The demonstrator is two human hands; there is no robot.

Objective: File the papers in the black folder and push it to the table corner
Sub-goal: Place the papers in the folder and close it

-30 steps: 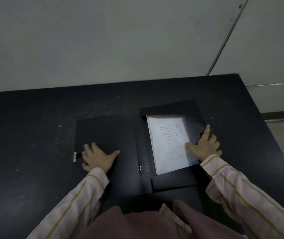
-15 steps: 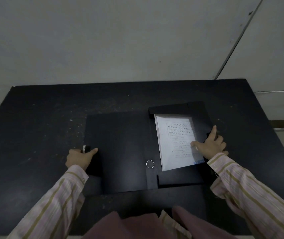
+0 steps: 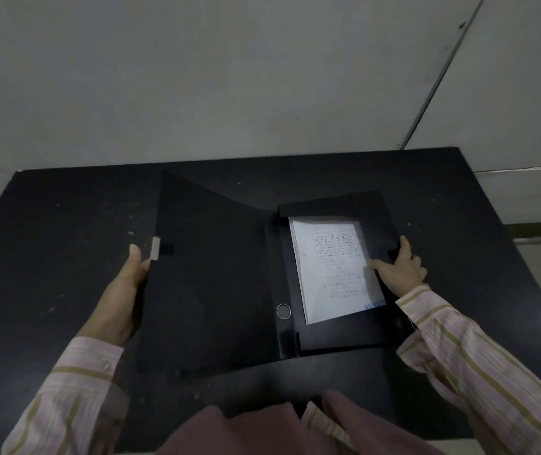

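The black folder [image 3: 216,284] lies open on the black table [image 3: 49,224]. Its left cover is lifted and tilted up off the table. My left hand [image 3: 121,290] grips that cover's outer edge just below a small grey clasp tab [image 3: 155,252]. The white papers [image 3: 334,267] with printed text lie in the folder's right half, framed by black flaps. My right hand [image 3: 397,270] presses on the papers' right edge and on the right flap, fingers spread. A round ring hole [image 3: 283,311] shows in the spine.
A pale wall [image 3: 229,77] rises right behind the table's far edge. The table's far right corner [image 3: 456,151] and far left corner [image 3: 19,174] are in view. Striped sleeves and a maroon garment fill the bottom of the view.
My left hand slid from the flat left cover to its outer edge, took hold, and raised the cover off the table. My right hand stayed on the papers.
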